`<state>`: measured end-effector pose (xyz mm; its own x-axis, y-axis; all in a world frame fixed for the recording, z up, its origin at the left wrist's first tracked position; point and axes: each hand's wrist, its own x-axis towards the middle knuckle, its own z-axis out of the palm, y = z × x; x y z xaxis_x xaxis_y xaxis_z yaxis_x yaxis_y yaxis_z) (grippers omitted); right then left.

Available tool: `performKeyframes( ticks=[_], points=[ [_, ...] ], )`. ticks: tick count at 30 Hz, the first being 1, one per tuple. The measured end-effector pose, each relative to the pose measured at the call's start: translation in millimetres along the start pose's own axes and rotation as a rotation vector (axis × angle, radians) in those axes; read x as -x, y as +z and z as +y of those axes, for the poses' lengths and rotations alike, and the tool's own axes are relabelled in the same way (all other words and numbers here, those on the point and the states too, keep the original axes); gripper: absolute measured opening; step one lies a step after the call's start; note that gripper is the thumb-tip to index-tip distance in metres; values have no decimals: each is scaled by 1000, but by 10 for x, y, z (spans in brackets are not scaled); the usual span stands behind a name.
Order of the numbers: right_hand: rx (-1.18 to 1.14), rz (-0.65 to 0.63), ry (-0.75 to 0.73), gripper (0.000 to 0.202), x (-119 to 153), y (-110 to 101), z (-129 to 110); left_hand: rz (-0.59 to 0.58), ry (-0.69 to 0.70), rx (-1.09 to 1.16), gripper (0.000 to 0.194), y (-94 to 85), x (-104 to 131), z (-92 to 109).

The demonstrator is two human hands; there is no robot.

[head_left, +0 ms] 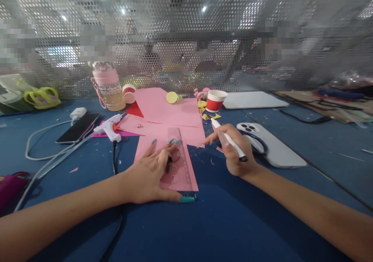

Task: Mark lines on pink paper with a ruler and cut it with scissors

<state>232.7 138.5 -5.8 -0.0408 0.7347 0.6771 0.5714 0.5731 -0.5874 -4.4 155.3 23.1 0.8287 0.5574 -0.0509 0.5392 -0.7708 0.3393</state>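
Perforated metal screen [180, 40] behind a blue desk [163, 231]. Left hand [151, 174]: spread, pressing a clear ruler [175, 165] onto a pink paper sheet [142, 147] — thumb at the ruler's near end. Right hand [237, 149]: closed around a white marker [230, 139], held above the desk, right of the sheet. Just beside the right hand: white phone [274, 145], lying flat. Beyond the sheet: larger pink paper [171, 110], red-and-white paper cup [215, 101], upright. Farther left: white glue gun [109, 128], dark phone [79, 128], pink-lidded bottle [108, 87].
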Motion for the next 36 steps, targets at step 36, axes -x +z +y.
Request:
performKeyframes(
  ticks=[36],
  points=[
    [-36, 8, -5, 33, 4, 1, -12, 38, -4, 39, 84, -5, 2, 14]
  ],
)
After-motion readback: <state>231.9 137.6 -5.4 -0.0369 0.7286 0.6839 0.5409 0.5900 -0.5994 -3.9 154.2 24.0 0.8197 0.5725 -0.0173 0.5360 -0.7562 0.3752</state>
